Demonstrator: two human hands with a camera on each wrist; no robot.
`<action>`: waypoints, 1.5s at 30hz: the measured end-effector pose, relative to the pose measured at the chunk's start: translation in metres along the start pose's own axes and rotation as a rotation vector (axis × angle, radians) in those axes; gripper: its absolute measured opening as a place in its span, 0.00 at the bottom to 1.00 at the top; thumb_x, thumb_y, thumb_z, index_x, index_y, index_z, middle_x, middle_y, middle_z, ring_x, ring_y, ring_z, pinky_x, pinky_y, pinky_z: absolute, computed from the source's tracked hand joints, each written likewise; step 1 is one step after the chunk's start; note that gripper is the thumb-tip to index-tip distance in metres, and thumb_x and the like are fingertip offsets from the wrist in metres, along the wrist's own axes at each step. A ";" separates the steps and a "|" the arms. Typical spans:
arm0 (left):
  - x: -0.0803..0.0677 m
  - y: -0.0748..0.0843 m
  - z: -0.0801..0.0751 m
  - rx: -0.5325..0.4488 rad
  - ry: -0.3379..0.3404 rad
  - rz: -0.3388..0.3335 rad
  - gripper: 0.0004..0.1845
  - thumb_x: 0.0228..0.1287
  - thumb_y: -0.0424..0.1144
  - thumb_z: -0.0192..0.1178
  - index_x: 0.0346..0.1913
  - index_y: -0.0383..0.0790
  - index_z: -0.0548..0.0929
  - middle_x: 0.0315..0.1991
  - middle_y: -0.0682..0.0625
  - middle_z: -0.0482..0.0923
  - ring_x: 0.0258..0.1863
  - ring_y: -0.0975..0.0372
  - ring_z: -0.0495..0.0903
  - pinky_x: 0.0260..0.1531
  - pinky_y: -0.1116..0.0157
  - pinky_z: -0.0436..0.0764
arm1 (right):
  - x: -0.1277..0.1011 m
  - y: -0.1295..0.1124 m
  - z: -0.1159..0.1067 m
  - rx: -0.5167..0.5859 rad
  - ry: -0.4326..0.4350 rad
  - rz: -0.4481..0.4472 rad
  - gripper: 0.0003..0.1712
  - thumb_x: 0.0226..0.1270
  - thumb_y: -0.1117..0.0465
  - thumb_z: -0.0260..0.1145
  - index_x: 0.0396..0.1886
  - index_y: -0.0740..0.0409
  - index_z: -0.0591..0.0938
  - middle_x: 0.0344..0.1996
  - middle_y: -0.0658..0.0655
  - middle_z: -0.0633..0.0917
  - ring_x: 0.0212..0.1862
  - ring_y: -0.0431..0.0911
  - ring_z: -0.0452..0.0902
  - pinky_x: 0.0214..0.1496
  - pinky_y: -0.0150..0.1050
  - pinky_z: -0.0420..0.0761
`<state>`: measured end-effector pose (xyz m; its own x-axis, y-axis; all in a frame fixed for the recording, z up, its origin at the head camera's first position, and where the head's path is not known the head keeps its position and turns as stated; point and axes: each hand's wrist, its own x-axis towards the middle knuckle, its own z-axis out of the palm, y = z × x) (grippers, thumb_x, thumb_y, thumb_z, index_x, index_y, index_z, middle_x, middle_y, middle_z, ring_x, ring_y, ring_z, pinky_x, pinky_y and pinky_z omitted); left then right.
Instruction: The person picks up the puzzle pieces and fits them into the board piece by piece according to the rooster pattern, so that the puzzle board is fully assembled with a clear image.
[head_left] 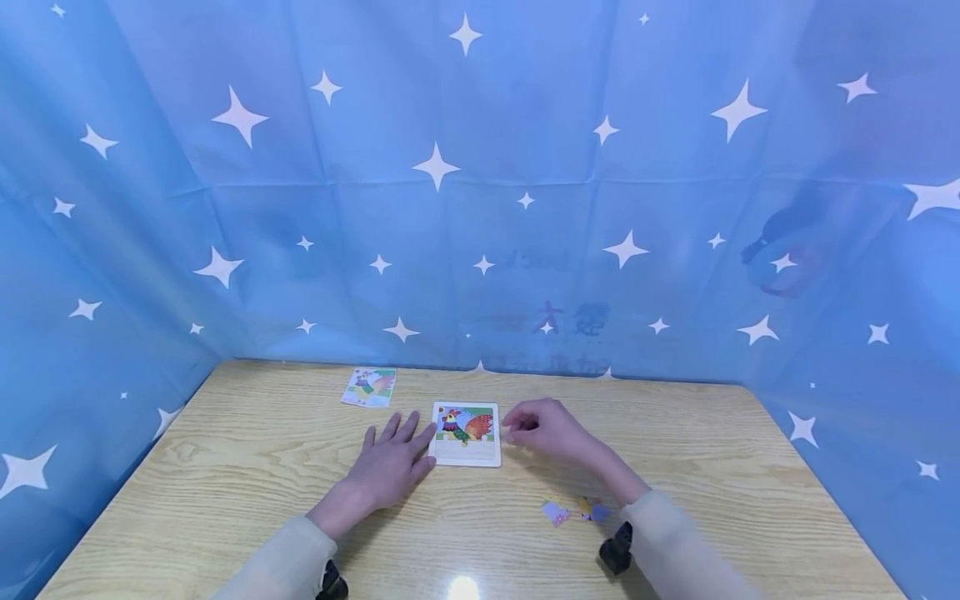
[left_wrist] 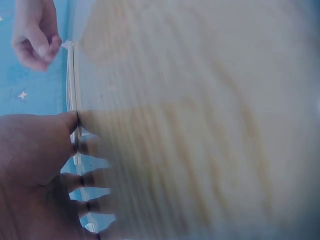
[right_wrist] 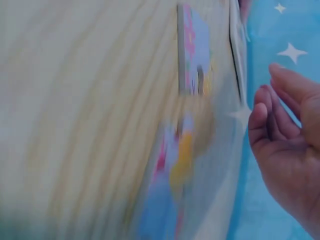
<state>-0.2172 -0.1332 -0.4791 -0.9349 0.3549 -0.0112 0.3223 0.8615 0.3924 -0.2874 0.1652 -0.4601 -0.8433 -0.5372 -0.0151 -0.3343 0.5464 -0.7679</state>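
Observation:
A white puzzle tray lies on the table between the hands. A rooster picture covers its upper part, while the lower strip shows bare white. My left hand rests palm down with spread fingers, its fingertips right at the tray's left edge. Just off the right edge is my right hand, its fingers loosely bent and nothing visible between them. Two loose puzzle pieces, a lilac and pink one and a blue and yellow one, lie on the table nearer the right wrist.
A paler rooster picture card lies at the back of the wooden table, left of the tray. Behind the table hangs a blue curtain with white stars. Dark devices are strapped to both wrists.

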 end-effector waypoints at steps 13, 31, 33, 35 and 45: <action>-0.003 0.000 -0.002 0.004 -0.004 -0.009 0.29 0.82 0.48 0.51 0.79 0.43 0.66 0.79 0.35 0.56 0.78 0.36 0.49 0.68 0.28 0.50 | -0.062 0.010 -0.029 0.026 -0.073 -0.002 0.11 0.68 0.65 0.72 0.48 0.63 0.87 0.34 0.50 0.86 0.35 0.43 0.81 0.36 0.35 0.81; -0.004 0.001 -0.004 -0.005 -0.006 0.001 0.29 0.82 0.49 0.51 0.78 0.42 0.66 0.78 0.35 0.57 0.78 0.36 0.50 0.67 0.27 0.50 | -0.091 0.018 -0.017 -0.060 -0.149 -0.057 0.11 0.63 0.55 0.78 0.44 0.48 0.90 0.41 0.45 0.84 0.40 0.40 0.76 0.41 0.36 0.79; -0.004 0.001 -0.003 -0.001 -0.006 0.003 0.29 0.82 0.49 0.51 0.79 0.42 0.66 0.79 0.35 0.56 0.78 0.36 0.50 0.67 0.28 0.50 | -0.092 0.019 -0.017 -0.067 -0.153 -0.075 0.11 0.63 0.54 0.78 0.45 0.48 0.90 0.42 0.45 0.84 0.41 0.41 0.76 0.42 0.36 0.79; -0.004 0.002 -0.003 -0.001 -0.005 0.004 0.29 0.82 0.49 0.51 0.78 0.42 0.66 0.78 0.35 0.57 0.78 0.36 0.50 0.67 0.27 0.50 | -0.093 0.019 -0.017 -0.077 -0.156 -0.083 0.12 0.63 0.54 0.78 0.45 0.48 0.90 0.42 0.44 0.83 0.42 0.40 0.76 0.43 0.36 0.78; -0.003 0.002 -0.003 -0.005 0.005 0.011 0.29 0.82 0.48 0.51 0.78 0.42 0.67 0.78 0.35 0.57 0.77 0.36 0.51 0.66 0.27 0.50 | -0.094 0.021 -0.016 -0.131 -0.155 -0.089 0.11 0.62 0.51 0.78 0.43 0.45 0.91 0.42 0.41 0.81 0.44 0.39 0.75 0.46 0.36 0.78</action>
<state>-0.2138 -0.1332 -0.4758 -0.9318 0.3631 -0.0025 0.3323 0.8556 0.3969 -0.2221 0.2374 -0.4648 -0.7364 -0.6742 -0.0570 -0.4653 0.5657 -0.6808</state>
